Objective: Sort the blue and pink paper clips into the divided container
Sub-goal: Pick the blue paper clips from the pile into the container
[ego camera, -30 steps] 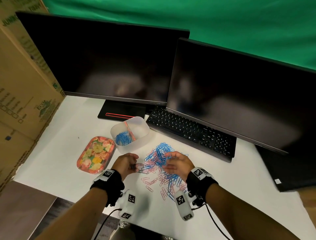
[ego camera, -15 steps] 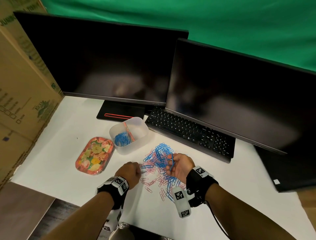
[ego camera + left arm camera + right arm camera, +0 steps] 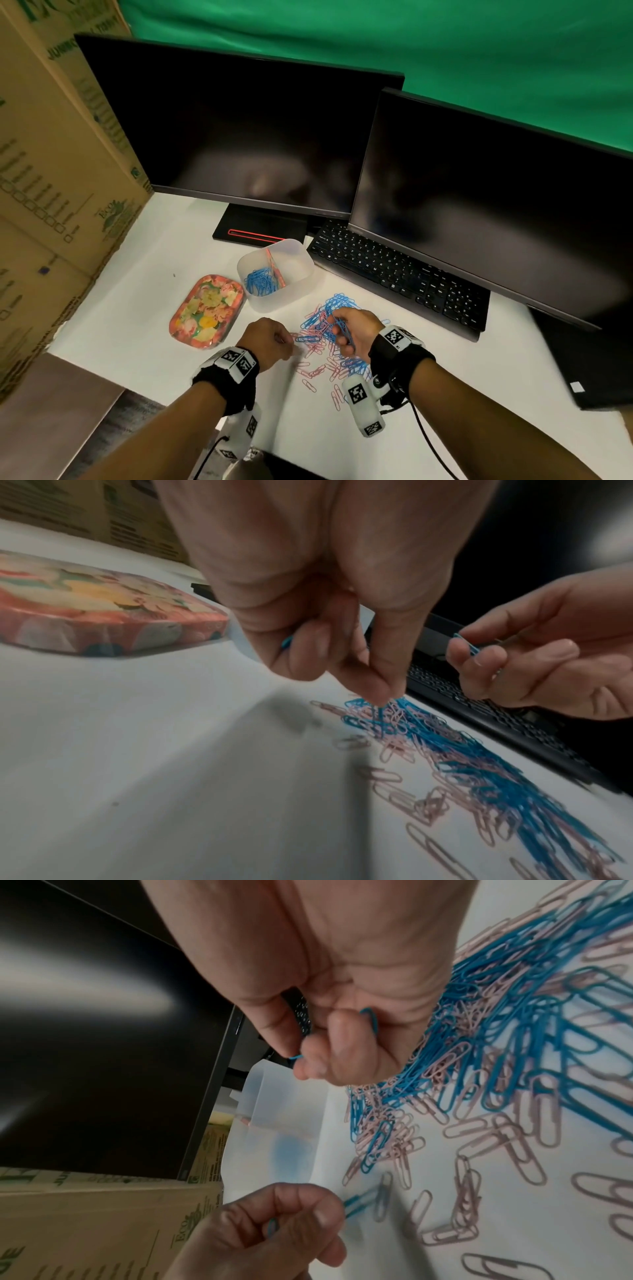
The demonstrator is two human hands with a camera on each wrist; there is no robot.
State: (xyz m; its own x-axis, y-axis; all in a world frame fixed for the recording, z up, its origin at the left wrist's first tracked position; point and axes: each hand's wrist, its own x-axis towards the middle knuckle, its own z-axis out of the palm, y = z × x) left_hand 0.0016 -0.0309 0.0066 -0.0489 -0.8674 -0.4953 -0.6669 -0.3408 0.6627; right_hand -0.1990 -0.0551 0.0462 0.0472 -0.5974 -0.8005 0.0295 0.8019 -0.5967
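Two hands, each pinching blue clips beside the pile

Both hands hover at the mixed pile of paper clips (image 3: pixel 329 339) on the white desk. Right hand (image 3: pixel 356 330) pinches a blue clip (image 3: pixel 371 1020) above the pile; left hand (image 3: pixel 269 339) pinches another blue clip (image 3: pixel 272 1226) at its left edge. Divided container (image 3: pixel 274 274) sits just beyond, forward-left, nearer the left hand

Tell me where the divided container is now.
In the head view, the divided container stands left of centre, between the floral tray and the keyboard.
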